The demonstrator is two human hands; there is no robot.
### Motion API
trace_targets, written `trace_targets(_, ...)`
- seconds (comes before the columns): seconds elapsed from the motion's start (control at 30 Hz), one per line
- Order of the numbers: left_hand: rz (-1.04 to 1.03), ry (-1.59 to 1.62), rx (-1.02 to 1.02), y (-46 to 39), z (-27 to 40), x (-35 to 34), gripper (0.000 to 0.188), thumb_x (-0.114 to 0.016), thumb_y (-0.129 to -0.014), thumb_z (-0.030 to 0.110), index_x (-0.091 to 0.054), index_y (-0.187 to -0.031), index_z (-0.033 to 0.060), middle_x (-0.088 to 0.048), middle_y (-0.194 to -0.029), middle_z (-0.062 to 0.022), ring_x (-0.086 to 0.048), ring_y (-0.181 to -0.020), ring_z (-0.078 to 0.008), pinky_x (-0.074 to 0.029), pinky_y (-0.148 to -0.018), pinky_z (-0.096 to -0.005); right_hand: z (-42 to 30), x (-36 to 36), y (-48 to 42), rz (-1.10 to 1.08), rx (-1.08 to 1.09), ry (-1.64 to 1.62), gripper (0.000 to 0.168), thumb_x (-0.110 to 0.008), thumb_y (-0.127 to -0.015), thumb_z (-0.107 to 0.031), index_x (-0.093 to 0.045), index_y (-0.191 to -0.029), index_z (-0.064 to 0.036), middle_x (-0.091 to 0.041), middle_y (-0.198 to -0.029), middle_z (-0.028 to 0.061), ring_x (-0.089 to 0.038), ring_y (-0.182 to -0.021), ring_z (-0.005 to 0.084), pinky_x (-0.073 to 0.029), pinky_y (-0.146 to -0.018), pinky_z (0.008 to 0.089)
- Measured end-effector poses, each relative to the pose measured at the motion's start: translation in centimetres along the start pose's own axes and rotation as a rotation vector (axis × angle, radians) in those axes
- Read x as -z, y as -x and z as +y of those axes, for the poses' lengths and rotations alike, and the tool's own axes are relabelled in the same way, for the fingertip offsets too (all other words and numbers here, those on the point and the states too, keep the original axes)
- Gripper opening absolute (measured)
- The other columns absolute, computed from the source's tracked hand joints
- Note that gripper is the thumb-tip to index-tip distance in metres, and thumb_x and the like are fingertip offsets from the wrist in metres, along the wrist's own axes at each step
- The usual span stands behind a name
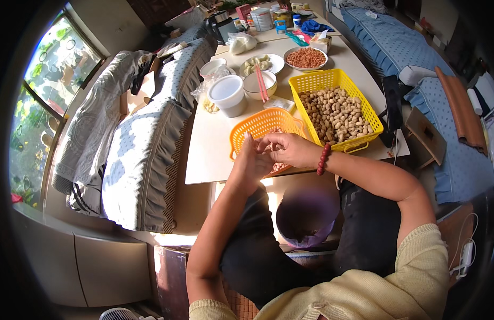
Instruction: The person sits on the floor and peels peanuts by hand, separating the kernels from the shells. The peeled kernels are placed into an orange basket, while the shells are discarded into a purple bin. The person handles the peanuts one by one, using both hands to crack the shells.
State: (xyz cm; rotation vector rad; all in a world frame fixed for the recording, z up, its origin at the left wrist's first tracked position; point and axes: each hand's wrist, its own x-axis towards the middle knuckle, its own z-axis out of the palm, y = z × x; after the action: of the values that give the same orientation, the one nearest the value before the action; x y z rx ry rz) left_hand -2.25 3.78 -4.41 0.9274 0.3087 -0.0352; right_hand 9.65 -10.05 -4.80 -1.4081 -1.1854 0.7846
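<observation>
Over an orange plastic basket [251, 123], my left hand [251, 162] and my right hand [286, 149] meet with their fingertips together. Whatever lies between the fingers is too small or hidden to make out. Shelled peanuts [278, 167] show in the orange basket, partly covered by my hands. To the right of it stands a yellow plastic basket [295, 86] of unshelled peanuts [337, 114]. A red bead bracelet [323, 160] circles my right wrist. Between my knees, below the table edge, is a purple-lined bin [307, 212].
Behind the orange basket stand a lidded tub [227, 96] and a bowl [253, 86] with red chopsticks [261, 82] across it. Farther back are a plate of dumplings [277, 64] and a dish of reddish peanuts [307, 58]. Cloth-covered sofas [138, 140] flank the table [207, 160].
</observation>
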Motion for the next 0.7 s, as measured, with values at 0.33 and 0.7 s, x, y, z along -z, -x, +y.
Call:
trace_targets(0.33,-0.018,0.016,-0.049,0.0,-0.3,-0.6,0.051,-0.033,-0.099,0.053,-0.056,-0.109,0.0088,-0.060,-0.089,-0.0022,-0.055,-0.077,-0.0115,-0.047,-0.074,-0.0258,-0.7,-0.4,0.2,0.117,0.114,0.026,0.021,-0.057,-0.093,-0.018,-0.063,-0.101,0.000,-0.067,-0.088,0.0051,-0.063,-0.072,0.0107,-0.051,-0.066,0.0250)
trace_targets(0.7,0.051,0.095,-0.063,1.4,0.6,-4.0,0.017,-0.056,-0.096,0.020,-0.056,-0.110,0.0098,-0.059,-0.089,0.0004,-0.051,-0.067,-0.0076,-0.043,-0.059,-0.0196,-1.9,1.8,0.7,0.077,-0.255,-0.663,0.017,-0.060,-0.094,-0.023,-0.060,-0.101,-0.007,-0.055,-0.076,-0.0072,-0.034,-0.047,-0.0031,-0.026,-0.041,0.0141)
